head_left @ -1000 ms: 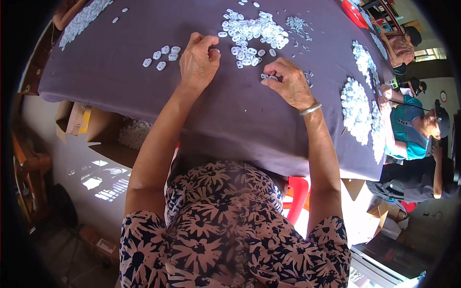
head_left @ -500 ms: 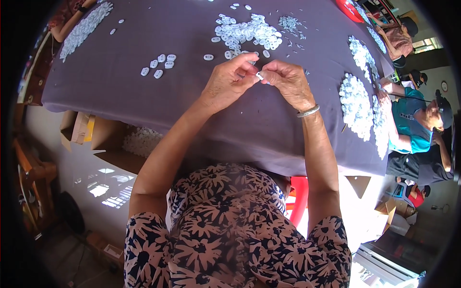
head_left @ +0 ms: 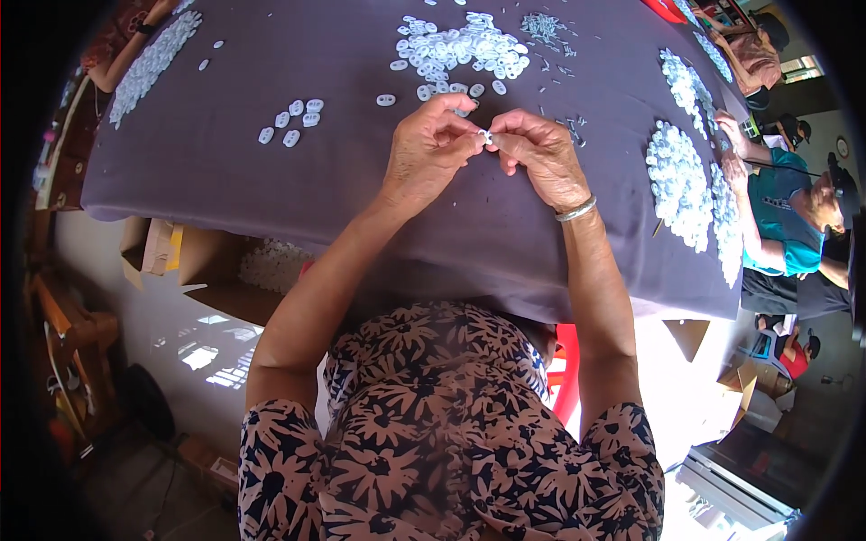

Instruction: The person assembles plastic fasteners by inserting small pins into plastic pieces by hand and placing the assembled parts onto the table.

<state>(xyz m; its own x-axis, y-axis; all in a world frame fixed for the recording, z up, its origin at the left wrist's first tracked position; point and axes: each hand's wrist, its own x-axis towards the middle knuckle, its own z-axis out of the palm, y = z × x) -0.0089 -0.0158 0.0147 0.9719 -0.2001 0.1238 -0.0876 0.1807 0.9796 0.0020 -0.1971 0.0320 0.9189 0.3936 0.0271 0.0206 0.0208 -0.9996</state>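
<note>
Over the table's near middle, my left hand (head_left: 427, 155) and my right hand (head_left: 541, 158) meet fingertip to fingertip. Between them they pinch a small white plastic piece (head_left: 487, 136), mostly covered by the fingers. My left index finger is raised above the pinch. Just beyond my hands lies a heap of white oval plastic pieces (head_left: 451, 50), each with holes. To its right is a scatter of small grey metal parts (head_left: 541, 27), probably screws or pins. Several more white oval pieces (head_left: 296, 119) lie apart on the left.
A dark purple cloth (head_left: 225, 171) covers the table. More white heaps lie at the far left (head_left: 155, 68) and right (head_left: 677, 180). A co-worker in a teal shirt (head_left: 794, 216) works at the right edge. Beneath the table's left side is an open cardboard box (head_left: 212, 257) of white pieces.
The view has shifted slightly. Both hands keep the white piece between their fingertips, with its angle a little different. My right hand's lower fingers have shifted. The co-worker's hands at the right have moved.
</note>
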